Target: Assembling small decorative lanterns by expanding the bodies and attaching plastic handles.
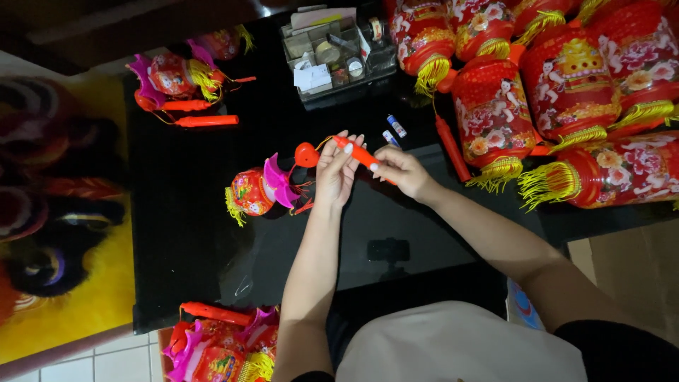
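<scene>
- Nearest the camera, a heap of small lanterns [219, 346] lies at the lower edge of the black table [177, 240].
- The left hand [337, 170] has its fingers closed round the upper end of the orange handle stick [359, 153]; the right hand [397, 170] pinches its lower end, apparently between thumb and forefinger, though that grip is partly hidden.
- The stick's long axis runs from upper left to lower right, spanning both hands, above the table's middle.
- Its red hook end [306, 155] juts left of the left fingers; a small lantern [256, 191] lies just below it.
- Two small batteries [394, 130] lie just beyond the right hand.
- Farther off stand a clear organiser tray [338, 56] and big red lanterns [566, 85].
</scene>
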